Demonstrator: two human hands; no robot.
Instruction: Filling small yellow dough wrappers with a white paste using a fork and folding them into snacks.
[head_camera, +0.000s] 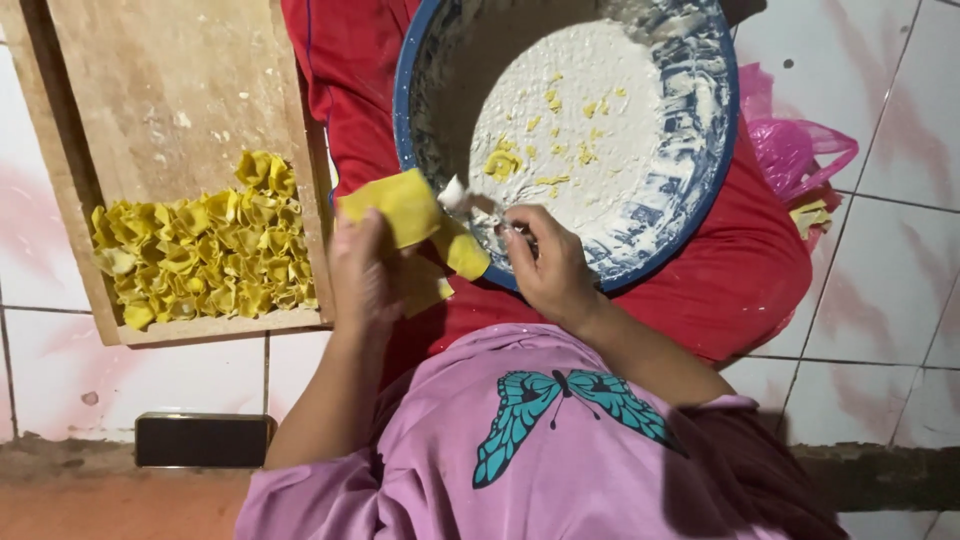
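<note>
While we look down from the head camera, the scene sorts out like this:

Left hand: our left hand (365, 275) is closed on a small stack of yellow wrappers (405, 210), thumb on top, fingers underneath.
Wrappers: square, thin, soft; they sit just off the near-left rim of the bowl (420, 60), above the red cloth (740, 280), with one corner drooping toward the right hand.
Right hand: our right hand (545, 270) pinches a small pale spoon (465, 198); its tip lies against the top wrapper, at the bowl's rim.
Bowl: round, blue-rimmed, smeared white inside, with a flat white paste and a few yellow scraps; it rests on the red cloth in our lap.
Board: a wooden tray (170, 80) to the left, on the tiled floor (900, 300); its near end holds a packed cluster of folded yellow dumplings (205, 255), the far end is bare wood.
Bag: a crumpled pink plastic bag (795, 150) beside the bowl's right edge, half under it, with a yellow scrap just below.
Box: a dark flat rectangle (203, 440) at the floor's near-left edge.
Open room: bare tiles to the right of the cloth; the gap between tray and bowl is narrow, and our left hand fills it.
Shirt: pink with a teal butterfly (565, 410).
</note>
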